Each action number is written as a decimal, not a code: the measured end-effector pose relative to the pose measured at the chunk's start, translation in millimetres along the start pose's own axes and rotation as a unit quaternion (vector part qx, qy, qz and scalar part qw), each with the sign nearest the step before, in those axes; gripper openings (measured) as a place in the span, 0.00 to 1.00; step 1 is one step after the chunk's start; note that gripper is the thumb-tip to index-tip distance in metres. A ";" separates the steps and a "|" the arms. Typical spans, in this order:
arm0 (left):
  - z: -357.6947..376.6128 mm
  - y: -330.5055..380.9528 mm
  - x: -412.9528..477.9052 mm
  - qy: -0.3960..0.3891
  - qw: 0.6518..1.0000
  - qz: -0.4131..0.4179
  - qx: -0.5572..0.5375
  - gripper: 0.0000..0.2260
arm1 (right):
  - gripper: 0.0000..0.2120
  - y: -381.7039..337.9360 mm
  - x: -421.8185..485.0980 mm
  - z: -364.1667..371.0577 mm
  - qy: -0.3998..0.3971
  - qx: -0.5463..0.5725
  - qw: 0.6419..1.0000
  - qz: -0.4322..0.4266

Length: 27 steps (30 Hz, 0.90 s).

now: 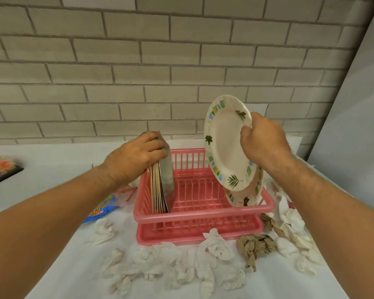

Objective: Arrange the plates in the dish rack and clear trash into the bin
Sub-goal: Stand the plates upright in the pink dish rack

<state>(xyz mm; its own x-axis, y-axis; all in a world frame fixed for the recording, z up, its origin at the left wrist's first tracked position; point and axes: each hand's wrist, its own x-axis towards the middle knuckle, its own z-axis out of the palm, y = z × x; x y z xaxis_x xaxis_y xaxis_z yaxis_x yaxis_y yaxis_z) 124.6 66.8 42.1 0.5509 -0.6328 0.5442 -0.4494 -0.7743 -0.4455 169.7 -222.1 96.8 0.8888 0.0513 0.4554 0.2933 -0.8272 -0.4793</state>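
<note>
A leaf-print paper plate (pixel 224 147) is held on edge by the right hand (pixel 266 143), which is curled round its rim above the right end of the pink dish rack (pixel 203 214), while the left hand (pixel 136 157) grips a stack of square plates (pixel 160 190) standing upright at the rack's left end, with crumpled tissues (pixel 171 264) strewn on the table (pixel 63 160).

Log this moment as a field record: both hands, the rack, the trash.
dish rack: pink; a second leaf-print plate leans in its right end
left hand: grips the top of a stack of square plates standing on edge in the rack's left end
right hand: holds a leaf-print paper plate tilted above the rack's right end
trash: crumpled white tissues, crumpled brown paper, a blue wrapper on the table
bin: not in view
</note>
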 end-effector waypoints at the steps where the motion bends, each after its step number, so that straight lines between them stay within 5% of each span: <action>1: 3.0 1.4 -2.6 -0.004 1.000 -0.014 -0.007 0.19 | 0.14 -0.8 0.6 -1.4 0.007 -0.008 1.000 0.002; 16: 31.4 14.0 -19.3 -0.044 0.988 -0.129 -0.078 0.30 | 0.14 4.2 -15.0 34.3 -0.051 -0.062 0.995 0.063; 27: 32.1 17.2 -20.8 -0.058 0.984 -0.161 -0.060 0.35 | 0.28 14.8 -16.9 39.7 -0.107 -0.083 0.989 0.059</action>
<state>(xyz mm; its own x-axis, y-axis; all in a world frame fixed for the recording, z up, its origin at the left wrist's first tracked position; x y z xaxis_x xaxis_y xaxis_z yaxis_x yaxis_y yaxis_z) 128.0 66.6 0.3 0.7511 -0.3564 0.5557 -0.3144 -0.9333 -0.1736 173.1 -213.0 52.2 0.9728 0.0507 0.2262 0.1363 -0.9144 -0.3812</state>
